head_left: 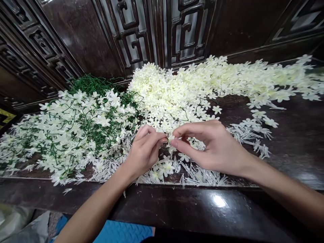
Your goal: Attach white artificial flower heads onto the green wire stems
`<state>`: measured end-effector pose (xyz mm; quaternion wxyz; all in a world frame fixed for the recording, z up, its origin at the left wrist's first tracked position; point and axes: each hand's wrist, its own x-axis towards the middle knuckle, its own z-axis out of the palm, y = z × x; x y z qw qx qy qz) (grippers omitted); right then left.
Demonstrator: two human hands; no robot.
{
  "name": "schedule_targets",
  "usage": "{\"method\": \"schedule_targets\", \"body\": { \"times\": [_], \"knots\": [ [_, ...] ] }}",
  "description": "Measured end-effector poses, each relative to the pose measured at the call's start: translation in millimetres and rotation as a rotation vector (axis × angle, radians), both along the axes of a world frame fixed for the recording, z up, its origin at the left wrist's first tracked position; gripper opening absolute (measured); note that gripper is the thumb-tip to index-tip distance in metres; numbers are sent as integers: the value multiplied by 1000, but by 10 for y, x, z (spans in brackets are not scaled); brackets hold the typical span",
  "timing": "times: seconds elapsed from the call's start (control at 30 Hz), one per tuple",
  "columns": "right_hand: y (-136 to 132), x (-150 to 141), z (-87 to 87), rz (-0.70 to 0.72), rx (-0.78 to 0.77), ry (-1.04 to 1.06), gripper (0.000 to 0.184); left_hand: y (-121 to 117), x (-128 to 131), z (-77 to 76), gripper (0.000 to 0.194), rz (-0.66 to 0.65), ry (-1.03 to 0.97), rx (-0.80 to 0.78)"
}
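Observation:
My left hand point(146, 148) and my right hand point(211, 143) meet over the middle of the dark wooden bench. A small white artificial flower point(171, 138) is pinched between the thumb and forefinger of my right hand. Touching or almost touching it, the fingertips of my left hand are pressed together on something small that they hide. Behind the hands spreads a heap of loose cream-white flower heads point(172, 94). To the left lies a pile of white flowers on green stems point(83, 114). Thin white stamens point(202, 177) are strewn below and around my hands.
Bare green stems point(91, 84) are bunched at the back left. More white stamens point(243, 133) lie to the right. A carved wooden backrest point(159, 30) rises behind the heaps. Below the bench's front edge point(202, 202) show a blue textured mat point(124, 231) and pale bags point(32, 226).

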<state>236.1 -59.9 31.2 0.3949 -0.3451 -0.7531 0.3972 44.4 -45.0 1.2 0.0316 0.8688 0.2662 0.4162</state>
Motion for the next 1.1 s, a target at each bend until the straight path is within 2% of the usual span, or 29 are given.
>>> {"method": "schedule_targets", "body": {
  "times": [0.13,0.23,0.37,0.47,0.57,0.63,0.73,0.77,0.83,0.9,0.97,1.03,1.1],
  "knots": [
    [9,-16,-32,15,-105,43,8,-17,16,7,15,8,-21,16],
    [43,11,-21,-57,-180,79,6,-13,15,14,23,14,-77,-25],
    [125,74,0,-159,-207,122,9,-12,-7,49,36,70,-223,-215],
    [204,139,3,-173,-185,150,13,-4,-26,92,29,177,-402,-351],
    [290,241,13,-289,-121,169,16,36,-48,126,20,262,-561,-328],
    [345,323,24,-394,-87,180,15,71,-67,139,22,306,-618,-277],
    [404,419,21,-477,-82,29,9,113,-99,148,27,402,-628,-214],
    [412,434,6,-447,-77,-66,8,121,-109,147,28,441,-600,-194],
    [411,431,-50,-301,-35,-273,10,129,-126,138,29,524,-500,-140],
    [390,390,-136,-120,101,-399,21,130,-135,121,27,592,-388,-60],
    [364,337,-231,3,173,-494,30,129,-138,100,26,610,-297,23],
    [353,300,-310,35,201,-570,29,133,-137,79,26,604,-218,71],
    [367,300,-358,4,213,-615,26,148,-140,56,26,589,-163,88]
  ]
}}
